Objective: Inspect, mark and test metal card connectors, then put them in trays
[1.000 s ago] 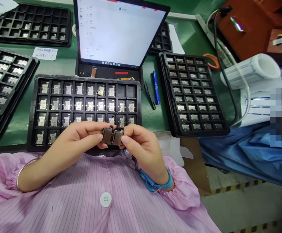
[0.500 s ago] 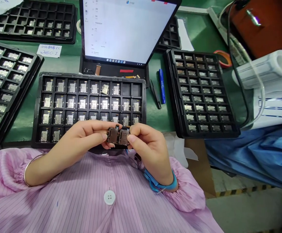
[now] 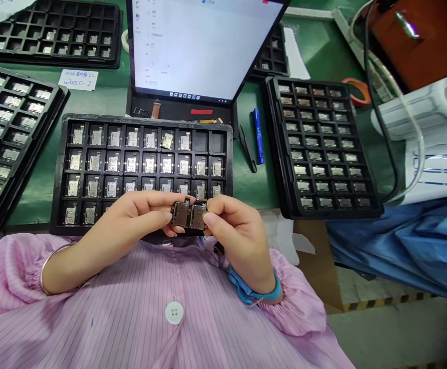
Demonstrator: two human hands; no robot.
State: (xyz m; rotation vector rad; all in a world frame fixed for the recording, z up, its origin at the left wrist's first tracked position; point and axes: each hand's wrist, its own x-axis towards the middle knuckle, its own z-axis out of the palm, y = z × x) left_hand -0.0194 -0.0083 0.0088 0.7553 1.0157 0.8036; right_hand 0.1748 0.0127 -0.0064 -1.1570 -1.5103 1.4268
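Note:
My left hand (image 3: 142, 215) pinches a small circuit board with a metal card-slot shield (image 3: 180, 214) between thumb and fingers. A second, similar circuit board (image 3: 198, 216) is pinched at its right edge by my right hand (image 3: 236, 228). Both boards are side by side, shields facing up; whether they touch is too small to tell. They hover over the front edge of a black compartment tray (image 3: 59, 177). Rows of similar boards sit in that tray, one of them (image 3: 166, 141) tilted in the back row. My forearms and hands hide part of the front rows.
Behind the tray stands a screen (image 3: 204, 51). Black tweezers (image 3: 247, 148) and a blue marker (image 3: 258, 136) lie to its right. More filled trays stand right (image 3: 273, 148) and left (image 3: 54, 118). A handwritten label (image 3: 78, 80), orange tape roll (image 3: 356, 92) and cables (image 3: 381, 118) are farther out.
Both hands hold the same two boards in nearly the same pose. The whole view has shifted very slightly.

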